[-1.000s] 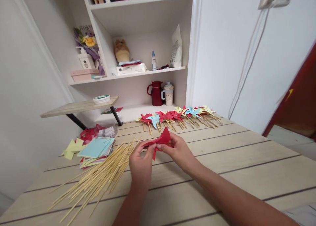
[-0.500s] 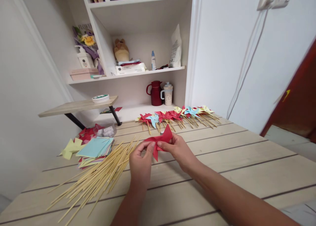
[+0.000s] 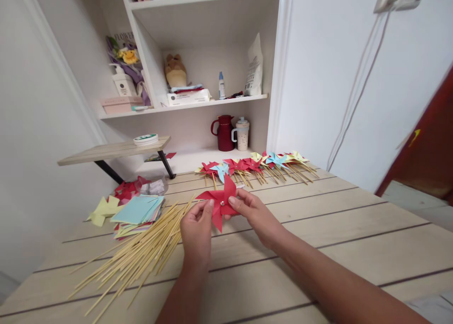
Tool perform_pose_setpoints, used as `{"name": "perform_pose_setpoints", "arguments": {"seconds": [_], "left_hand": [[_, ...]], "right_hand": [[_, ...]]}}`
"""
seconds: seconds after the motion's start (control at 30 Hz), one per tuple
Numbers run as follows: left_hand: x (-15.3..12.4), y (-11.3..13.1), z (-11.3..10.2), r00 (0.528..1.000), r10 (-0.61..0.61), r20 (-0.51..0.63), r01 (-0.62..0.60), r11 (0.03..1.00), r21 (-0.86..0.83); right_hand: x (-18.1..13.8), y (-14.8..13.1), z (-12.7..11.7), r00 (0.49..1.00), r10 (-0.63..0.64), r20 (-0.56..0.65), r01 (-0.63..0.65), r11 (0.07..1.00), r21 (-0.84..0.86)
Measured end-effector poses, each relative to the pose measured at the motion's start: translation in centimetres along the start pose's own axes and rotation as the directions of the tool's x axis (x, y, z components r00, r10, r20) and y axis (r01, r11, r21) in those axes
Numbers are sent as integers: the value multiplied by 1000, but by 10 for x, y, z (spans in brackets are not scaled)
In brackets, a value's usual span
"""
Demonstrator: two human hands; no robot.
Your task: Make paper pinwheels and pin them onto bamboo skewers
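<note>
A red paper pinwheel (image 3: 226, 190) is held up over the table between both hands, its blades spread and a small shiny pin at its centre. My left hand (image 3: 198, 222) pinches the blade on the left between thumb and fingers. On the other side, my right hand (image 3: 253, 215) grips the right part, thumb in front and fingers behind the paper. No stick shows on this pinwheel. Close to my left hand lies a loose heap of thin wooden sticks (image 3: 152, 248). Beyond the hands, several finished pinwheels (image 3: 244, 165) on sticks lie in a row, in red, blue and yellow.
A stack of coloured paper squares (image 3: 136, 209) lies at left, beside a yellow folded pinwheel (image 3: 103, 210), red paper pieces (image 3: 127, 190) and a clear container (image 3: 154, 187). A small raised shelf (image 3: 106, 151) stands behind them. A red jug (image 3: 224, 134) and a cup (image 3: 242, 135) stand at the back.
My thumbs have moved apart from the pinwheel's centre, uncovering the shiny pin. The pinwheel now faces me more fully, and my left hand has shifted slightly left.
</note>
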State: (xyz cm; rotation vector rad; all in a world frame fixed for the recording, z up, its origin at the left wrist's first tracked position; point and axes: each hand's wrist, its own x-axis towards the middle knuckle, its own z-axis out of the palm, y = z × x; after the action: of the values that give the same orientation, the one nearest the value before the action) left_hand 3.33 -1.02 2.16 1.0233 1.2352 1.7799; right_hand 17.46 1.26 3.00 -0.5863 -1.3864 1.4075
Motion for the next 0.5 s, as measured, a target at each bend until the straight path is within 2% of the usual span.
{"name": "perform_pose_setpoints", "arguments": {"seconds": [0.2, 0.5], "left_hand": [[-1, 1, 0, 1000, 15, 24, -15, 1000, 14], [-3, 1, 2, 995, 16, 94, -19, 999, 40]], "right_hand": [[-1, -1, 1, 1000, 9, 17, -8, 1000, -16], [2, 5, -3, 999, -2, -55, 1, 1000, -19]]}}
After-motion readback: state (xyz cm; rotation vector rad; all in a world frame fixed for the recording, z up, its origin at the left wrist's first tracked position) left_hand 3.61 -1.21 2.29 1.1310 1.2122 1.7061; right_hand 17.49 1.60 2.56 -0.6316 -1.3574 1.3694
